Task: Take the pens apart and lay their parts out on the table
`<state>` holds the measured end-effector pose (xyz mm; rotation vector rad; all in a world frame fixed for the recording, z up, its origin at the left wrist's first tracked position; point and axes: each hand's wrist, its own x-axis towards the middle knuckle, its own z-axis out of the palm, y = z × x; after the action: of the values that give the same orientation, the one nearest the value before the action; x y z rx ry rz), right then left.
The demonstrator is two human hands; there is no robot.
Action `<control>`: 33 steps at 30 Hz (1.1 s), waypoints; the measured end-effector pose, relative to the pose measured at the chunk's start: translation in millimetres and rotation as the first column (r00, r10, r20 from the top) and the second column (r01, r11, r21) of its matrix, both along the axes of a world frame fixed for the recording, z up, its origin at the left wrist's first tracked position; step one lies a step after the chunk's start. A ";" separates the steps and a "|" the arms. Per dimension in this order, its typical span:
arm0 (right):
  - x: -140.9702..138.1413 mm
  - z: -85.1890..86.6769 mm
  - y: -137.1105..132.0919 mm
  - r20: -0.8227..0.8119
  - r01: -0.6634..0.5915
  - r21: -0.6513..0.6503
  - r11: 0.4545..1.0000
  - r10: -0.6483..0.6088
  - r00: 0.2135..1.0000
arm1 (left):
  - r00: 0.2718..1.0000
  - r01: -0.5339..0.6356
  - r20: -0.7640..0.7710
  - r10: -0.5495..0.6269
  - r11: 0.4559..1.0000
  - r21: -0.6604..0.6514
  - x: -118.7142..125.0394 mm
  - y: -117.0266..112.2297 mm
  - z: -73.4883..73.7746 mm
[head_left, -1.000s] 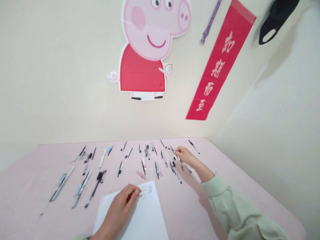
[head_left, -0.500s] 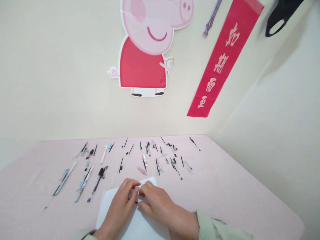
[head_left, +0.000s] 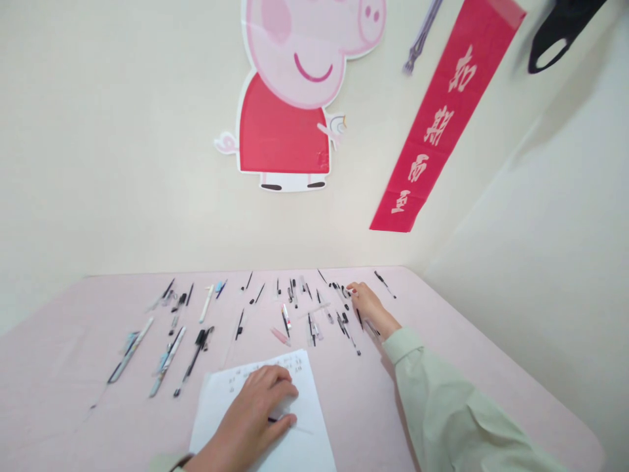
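Note:
My left hand (head_left: 263,410) rests on a white sheet of paper (head_left: 317,432), its fingers curved and its thumb stretched to the right. Between thumb and forefinger shows a thin dark-tipped pen part (head_left: 273,419); a fine pale line runs past the thumb tip, and the palm hides the rest. Reaching to the back right of the table, my right hand (head_left: 367,303) has its fingers extended beside a cluster of small black and clear pen parts (head_left: 340,288). Whether its fingertips touch one cannot be made out. Handwritten characters show along the paper's top.
Pen pieces lie spread over the pink table (head_left: 466,367), among them a white pen barrel (head_left: 206,303), black pen parts (head_left: 192,362), patterned pens (head_left: 130,354) and a pink piece (head_left: 280,336). A pig cutout (head_left: 285,131) and red banner (head_left: 447,118) are on the wall behind.
My right hand has left my left hand over the paper and moved to the pen parts at the back right. The left hand stays on the paper, uncovering writing.

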<state>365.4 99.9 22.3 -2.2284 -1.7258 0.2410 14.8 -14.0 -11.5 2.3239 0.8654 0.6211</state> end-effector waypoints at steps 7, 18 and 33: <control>-0.5 -13.3 6.2 -0.010 0.028 0.002 1.000 -0.028 1.000 | 0.998 -0.050 -0.036 0.048 0.997 -0.060 2.5 1.5 4.7; -60.3 18.1 -28.2 -0.311 -0.114 0.133 0.985 0.150 0.939 | 0.987 -0.161 -0.005 0.161 0.987 -0.011 2.9 2.7 7.5; -122.5 21.4 -64.0 0.017 -0.394 0.106 0.913 0.395 0.919 | 0.914 -0.323 0.183 0.362 0.922 -0.213 0.0 7.3 7.3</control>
<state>243.0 35.9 43.7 -1.7841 -2.1223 0.2352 14.8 -6.8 -4.2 1.9122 1.1836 0.8903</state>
